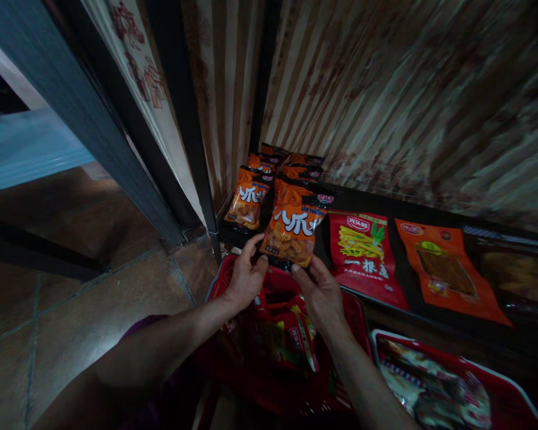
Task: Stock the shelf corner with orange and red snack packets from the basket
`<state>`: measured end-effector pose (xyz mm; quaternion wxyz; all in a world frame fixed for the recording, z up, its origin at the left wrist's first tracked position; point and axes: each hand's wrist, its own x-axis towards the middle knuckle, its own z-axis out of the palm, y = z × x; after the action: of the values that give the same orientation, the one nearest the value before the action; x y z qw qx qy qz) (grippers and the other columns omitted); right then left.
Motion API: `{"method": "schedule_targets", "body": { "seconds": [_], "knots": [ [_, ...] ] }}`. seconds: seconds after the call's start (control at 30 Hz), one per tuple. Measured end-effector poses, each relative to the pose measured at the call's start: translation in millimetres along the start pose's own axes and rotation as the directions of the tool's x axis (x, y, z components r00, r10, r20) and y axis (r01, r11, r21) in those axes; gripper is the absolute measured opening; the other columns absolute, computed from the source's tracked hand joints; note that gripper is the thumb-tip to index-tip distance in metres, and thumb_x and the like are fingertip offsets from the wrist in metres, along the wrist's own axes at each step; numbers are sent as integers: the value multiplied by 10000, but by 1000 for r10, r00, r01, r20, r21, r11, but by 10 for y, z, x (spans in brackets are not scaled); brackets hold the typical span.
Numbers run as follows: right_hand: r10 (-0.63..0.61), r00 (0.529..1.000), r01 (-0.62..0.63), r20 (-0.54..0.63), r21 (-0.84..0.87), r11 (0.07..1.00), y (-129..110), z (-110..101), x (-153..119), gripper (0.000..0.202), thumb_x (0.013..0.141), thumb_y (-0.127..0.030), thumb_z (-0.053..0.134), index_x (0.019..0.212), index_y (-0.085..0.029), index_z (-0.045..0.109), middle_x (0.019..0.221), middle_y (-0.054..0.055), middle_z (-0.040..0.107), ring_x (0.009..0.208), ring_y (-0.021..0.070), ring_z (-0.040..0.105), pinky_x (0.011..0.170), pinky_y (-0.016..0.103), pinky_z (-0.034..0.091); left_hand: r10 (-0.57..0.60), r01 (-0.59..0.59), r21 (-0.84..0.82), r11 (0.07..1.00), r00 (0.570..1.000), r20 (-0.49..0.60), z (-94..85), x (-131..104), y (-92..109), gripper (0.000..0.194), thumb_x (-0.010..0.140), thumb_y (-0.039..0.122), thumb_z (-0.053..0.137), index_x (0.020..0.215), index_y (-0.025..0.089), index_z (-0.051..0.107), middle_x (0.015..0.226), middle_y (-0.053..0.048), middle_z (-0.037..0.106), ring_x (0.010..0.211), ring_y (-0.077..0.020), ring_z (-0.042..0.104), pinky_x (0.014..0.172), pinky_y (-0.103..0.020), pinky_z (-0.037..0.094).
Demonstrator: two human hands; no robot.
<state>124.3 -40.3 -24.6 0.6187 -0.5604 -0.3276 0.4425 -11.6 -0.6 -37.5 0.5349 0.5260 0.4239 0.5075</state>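
Note:
An orange and black snack bag [293, 230] is held by its lower edge between my two hands, at the front of the dark shelf [269, 251]. My left hand [246, 272] pinches the lower left corner with thumb and fingers. At the lower right corner, my right hand [320, 292] grips the same bag. A matching snack bag [248, 200] stands just to the left, and several more like it are lined up behind. Below my hands is a red basket [363, 322] with red and yellow snack packets [289, 334] inside.
To the right on the shelf lie a red packet [363, 254], an orange packet [448, 266] and a clear-windowed package [520, 278]. A second basket [466, 364] with silvery packets stands at lower right. Dark metal posts [183, 113] rise at left; patterned cloth [385, 101] hangs behind.

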Motion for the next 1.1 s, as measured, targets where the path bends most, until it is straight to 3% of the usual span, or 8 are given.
{"method": "schedule_targets", "body": {
  "seconds": [0.13,0.33,0.5,0.67,0.8,0.93,1.1],
  "knots": [
    [-24,1000,24,8,6,1000,-14,131,14,494,655,-397,771,1106,-242,642,1177,45,679,1125,264,596,1032,475,402,35,-36,-21,999,998,-52,-50,35,69,446,821,126,460,1260,207,481,1194,-63,621,1106,-179,576,986,-349,436],
    [-66,997,66,43,8,998,112,276,14,495,656,-413,758,1107,-239,653,1154,38,691,1116,263,608,1030,475,413,-21,21,7,1000,994,-107,-195,31,110,427,786,107,449,1206,170,484,1230,-88,603,1146,-188,559,1003,-365,429],
    [-28,997,31,71,-43,999,237,257,-39,489,668,-420,740,1108,-223,658,1116,45,705,1075,256,630,1022,469,426,-45,48,38,998,996,-83,-327,-32,41,483,737,96,480,1213,175,500,1198,-83,627,1121,-210,579,982,-376,454],
    [-8,995,17,98,-90,996,244,206,-77,485,670,-416,744,1109,-225,664,1112,40,706,1087,260,623,1018,470,430,-24,23,82,996,1000,0,-407,-114,-34,567,772,130,493,1330,193,419,1306,-77,567,1177,-212,547,1019,-376,430],
    [22,992,-12,128,-82,997,214,206,-88,509,671,-434,741,1129,-229,657,1126,37,703,1085,264,626,1008,474,441,9,-14,119,993,999,44,-406,-130,-11,581,837,249,521,1391,197,353,1409,-78,481,1301,-220,437,1093,-387,348],
    [49,988,-39,148,-69,997,191,220,-77,517,674,-437,737,1141,-234,646,1141,46,697,1092,274,624,982,476,463,-6,1,126,992,999,43,-360,-113,50,618,855,362,548,1404,183,328,1401,-93,492,1293,-215,450,1093,-376,349],
    [61,989,-56,137,-40,998,161,227,-55,539,663,-437,747,1151,-236,634,1147,56,696,1089,272,629,982,472,465,-2,0,120,993,1000,22,-308,-78,137,612,853,377,549,1391,174,338,1378,-100,517,1293,-212,457,1087,-375,358]
  ]
}}
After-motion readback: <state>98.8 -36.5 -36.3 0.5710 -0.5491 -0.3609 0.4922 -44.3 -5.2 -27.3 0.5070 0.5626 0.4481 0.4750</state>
